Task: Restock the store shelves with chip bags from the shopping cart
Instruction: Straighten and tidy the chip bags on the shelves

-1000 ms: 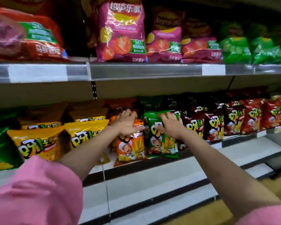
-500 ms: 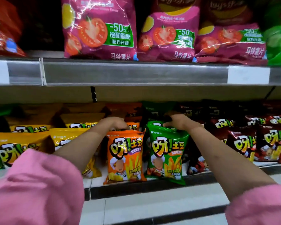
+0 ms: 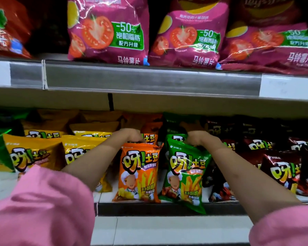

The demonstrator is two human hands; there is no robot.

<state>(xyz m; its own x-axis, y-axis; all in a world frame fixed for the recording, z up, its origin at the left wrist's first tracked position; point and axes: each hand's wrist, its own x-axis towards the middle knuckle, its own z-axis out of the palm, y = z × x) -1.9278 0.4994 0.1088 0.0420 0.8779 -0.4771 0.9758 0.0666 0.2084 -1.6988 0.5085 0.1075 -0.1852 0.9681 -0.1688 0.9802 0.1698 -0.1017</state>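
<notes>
Lower shelf: white shelf deck (image 3: 167, 226) with a dark front lip, running 9 to 3 o'clock; bags stand in rows by colour.
Upper shelf: grey metal price rail (image 3: 149, 78) across the top half, white label slips at both ends.
Left hand (image 3: 130, 135): grip curled over the top edge of the glossy orange foil chip bag (image 3: 139, 173), pinching it; bag upright at the shelf front, centre.
Right hand (image 3: 196, 137): grip curled over the top of the glossy green foil chip bag (image 3: 185, 176), pinching it; bag tilted, lower corner hanging over the lip, touching the orange one.
At 9 o'clock: yellow chip bags (image 3: 34, 153).
At 3 o'clock: dark brown chip bags (image 3: 281, 167).
At 12 o'clock: magenta tomato-print crisp bags (image 3: 108, 31) on the upper shelf.
Sleeves: pink fabric sleeves (image 3: 39, 208), pushed up the forearms.
</notes>
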